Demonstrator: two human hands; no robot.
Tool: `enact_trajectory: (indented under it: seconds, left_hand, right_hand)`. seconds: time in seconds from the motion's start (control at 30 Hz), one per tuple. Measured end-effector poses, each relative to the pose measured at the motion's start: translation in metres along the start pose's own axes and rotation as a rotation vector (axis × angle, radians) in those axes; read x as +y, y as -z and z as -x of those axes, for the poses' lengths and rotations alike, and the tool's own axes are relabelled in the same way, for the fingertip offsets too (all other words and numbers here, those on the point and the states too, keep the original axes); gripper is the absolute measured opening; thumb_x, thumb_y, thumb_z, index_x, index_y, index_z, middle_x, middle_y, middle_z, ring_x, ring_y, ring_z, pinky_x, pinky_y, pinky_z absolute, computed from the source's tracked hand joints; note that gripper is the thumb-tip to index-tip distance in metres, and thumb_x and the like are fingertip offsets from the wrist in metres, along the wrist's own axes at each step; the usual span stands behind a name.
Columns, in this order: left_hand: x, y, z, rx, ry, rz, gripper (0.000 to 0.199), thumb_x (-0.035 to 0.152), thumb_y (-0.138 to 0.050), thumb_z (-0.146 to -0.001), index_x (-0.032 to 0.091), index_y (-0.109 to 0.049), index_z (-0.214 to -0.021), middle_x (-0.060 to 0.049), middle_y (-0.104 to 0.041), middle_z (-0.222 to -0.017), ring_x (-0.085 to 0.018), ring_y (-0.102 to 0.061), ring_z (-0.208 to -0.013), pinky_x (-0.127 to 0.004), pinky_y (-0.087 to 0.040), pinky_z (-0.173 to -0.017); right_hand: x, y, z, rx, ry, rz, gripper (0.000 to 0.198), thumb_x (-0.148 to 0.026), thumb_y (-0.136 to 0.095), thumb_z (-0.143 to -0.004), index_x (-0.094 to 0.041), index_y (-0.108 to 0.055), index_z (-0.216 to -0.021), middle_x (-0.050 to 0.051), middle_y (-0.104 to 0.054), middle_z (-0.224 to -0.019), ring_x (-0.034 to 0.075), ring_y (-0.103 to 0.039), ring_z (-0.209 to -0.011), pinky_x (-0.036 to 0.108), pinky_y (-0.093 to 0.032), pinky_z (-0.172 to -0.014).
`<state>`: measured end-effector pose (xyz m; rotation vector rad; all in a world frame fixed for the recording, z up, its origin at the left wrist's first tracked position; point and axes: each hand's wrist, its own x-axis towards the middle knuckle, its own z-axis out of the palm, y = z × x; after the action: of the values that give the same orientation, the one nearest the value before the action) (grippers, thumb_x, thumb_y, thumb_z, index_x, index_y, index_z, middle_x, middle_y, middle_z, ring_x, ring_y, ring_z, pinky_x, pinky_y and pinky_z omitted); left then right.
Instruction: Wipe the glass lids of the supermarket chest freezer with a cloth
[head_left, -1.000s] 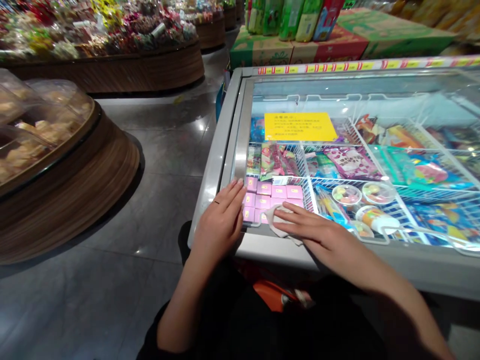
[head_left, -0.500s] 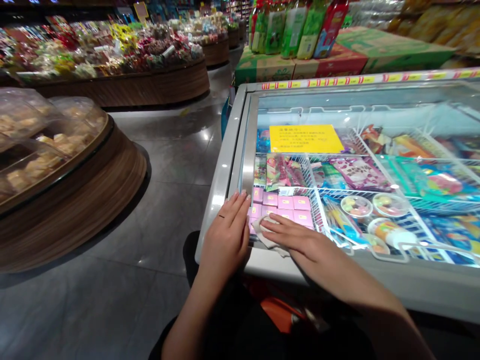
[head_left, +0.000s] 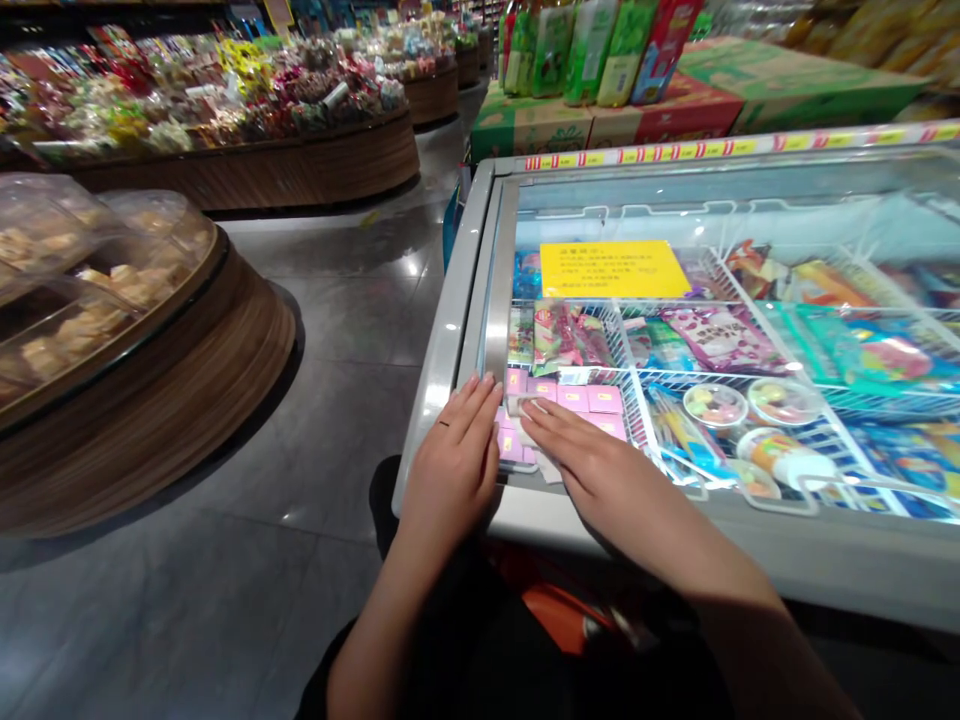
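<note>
My left hand [head_left: 455,455] lies flat, fingers stretched out, on the front left corner of the chest freezer's frame [head_left: 442,365]. Just right of it, my right hand [head_left: 604,465] presses a crumpled white cloth [head_left: 550,468] against the freezer's glass lid. Part of the cloth is hidden under the palm and fingers. Below the glass are small pink boxes [head_left: 574,398] in a wire basket, partly covered by my right hand. A yellow notice [head_left: 615,270] with printed writing sits further back on the lid.
Tubs, a bottle and bagged frozen goods [head_left: 724,338] fill the other baskets. Bottles [head_left: 585,50] stand on cartons [head_left: 536,130] behind the freezer. Rounded wooden display stands [head_left: 150,385] rise from the grey tiled floor [head_left: 337,400] at the left.
My right hand has slid the cloth slightly forward and left over the glass. My left hand stays on the corner. The view has shifted slightly.
</note>
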<state>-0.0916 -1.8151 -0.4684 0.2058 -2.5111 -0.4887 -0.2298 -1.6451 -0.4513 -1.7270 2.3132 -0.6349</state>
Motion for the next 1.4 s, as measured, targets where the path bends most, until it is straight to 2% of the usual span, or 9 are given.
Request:
enact_trajectory:
  seconds: [0.13, 0.3, 0.43, 0.57, 0.7, 0.83, 1.03, 1.23, 1.4]
  left_hand:
    - [0.001, 0.000, 0.000, -0.007, -0.013, -0.007, 0.053, 0.010, -0.043, -0.106, 0.018, -0.047, -0.158, -0.014, -0.057, -0.159, -0.026, -0.047, -0.154, -0.048, -0.045, -0.128]
    - [0.001, 0.001, -0.002, -0.036, -0.046, -0.009, 0.053, 0.009, -0.045, -0.105, 0.016, -0.047, -0.158, -0.014, -0.057, -0.159, -0.026, -0.047, -0.154, -0.048, -0.044, -0.128]
    - [-0.001, 0.000, -0.001, -0.039, -0.073, -0.009, 0.056, 0.009, -0.044, -0.105, 0.019, -0.044, -0.160, -0.014, -0.056, -0.160, -0.026, -0.047, -0.154, -0.049, -0.046, -0.126]
    - [-0.001, 0.000, 0.000, -0.034, -0.070, -0.020, 0.056, 0.008, -0.044, -0.105, 0.019, -0.044, -0.160, -0.014, -0.057, -0.159, -0.025, -0.047, -0.154, -0.048, -0.046, -0.126]
    - [0.001, -0.001, 0.000, -0.010, -0.058, -0.041, 0.056, 0.008, -0.046, -0.103, 0.018, -0.047, -0.159, -0.014, -0.057, -0.159, -0.026, -0.047, -0.154, -0.048, -0.043, -0.128]
    - [0.001, -0.004, -0.001, 0.033, -0.048, -0.092, 0.059, 0.008, -0.048, -0.102, 0.020, -0.045, -0.160, -0.013, -0.059, -0.157, -0.027, -0.050, -0.152, -0.050, -0.045, -0.127]
    - [-0.001, 0.002, 0.001, -0.010, -0.128, -0.097, 0.063, 0.008, -0.049, -0.102, 0.021, -0.042, -0.163, -0.013, -0.059, -0.157, -0.028, -0.050, -0.152, -0.050, -0.048, -0.125]
    - [0.025, 0.007, -0.003, -0.064, -0.121, 0.047, 0.057, 0.013, -0.047, -0.107, 0.024, -0.043, -0.162, -0.010, -0.057, -0.159, -0.026, -0.047, -0.154, -0.049, -0.045, -0.127]
    - [0.038, -0.019, -0.035, -0.093, -0.159, 0.071, 0.051, 0.013, -0.045, -0.107, 0.019, -0.050, -0.157, -0.012, -0.058, -0.158, -0.026, -0.048, -0.153, -0.049, -0.045, -0.127]
  right_hand:
    - [0.018, 0.020, 0.028, -0.005, -0.034, -0.037, 0.053, -0.013, -0.039, -0.104, -0.026, -0.064, -0.149, 0.001, -0.057, -0.158, 0.020, -0.051, -0.149, 0.041, -0.041, -0.126]
    - [0.016, 0.010, 0.011, 0.094, -0.156, 0.033, 0.058, -0.008, -0.039, -0.101, -0.016, -0.056, -0.156, 0.008, -0.047, -0.165, 0.023, -0.040, -0.155, 0.045, -0.034, -0.130]
    - [-0.007, -0.003, -0.001, 0.042, -0.021, -0.041, 0.066, -0.001, -0.041, -0.095, -0.019, -0.055, -0.157, 0.007, -0.046, -0.165, 0.022, -0.040, -0.156, 0.044, -0.035, -0.129]
    - [0.001, 0.012, 0.028, -0.030, 0.039, -0.119, 0.063, -0.005, -0.041, -0.099, -0.030, -0.060, -0.153, -0.001, -0.055, -0.160, 0.018, -0.049, -0.150, 0.039, -0.040, -0.126]
    - [0.032, 0.024, 0.058, 0.070, -0.130, -0.035, 0.056, -0.012, -0.039, -0.104, -0.029, -0.059, -0.155, 0.000, -0.054, -0.161, 0.021, -0.047, -0.152, 0.043, -0.039, -0.127]
    - [0.029, 0.014, 0.049, 0.225, -0.324, 0.119, 0.063, -0.006, -0.039, -0.100, -0.019, -0.049, -0.161, 0.008, -0.046, -0.166, 0.026, -0.038, -0.157, 0.052, -0.032, -0.131]
    - [-0.001, 0.013, 0.038, 0.057, -0.116, -0.036, 0.062, -0.006, -0.036, -0.100, -0.024, -0.059, -0.155, 0.002, -0.052, -0.162, 0.020, -0.044, -0.154, 0.044, -0.039, -0.128]
    - [0.049, 0.034, 0.072, 0.193, -0.319, -0.003, 0.054, -0.014, -0.040, -0.104, -0.029, -0.063, -0.151, 0.002, -0.057, -0.159, 0.022, -0.048, -0.151, 0.047, -0.038, -0.129]
    - [0.056, 0.030, 0.044, 0.229, -0.399, 0.113, 0.059, -0.007, -0.040, -0.099, -0.010, -0.056, -0.155, 0.014, -0.049, -0.164, 0.027, -0.039, -0.157, 0.051, -0.032, -0.131]
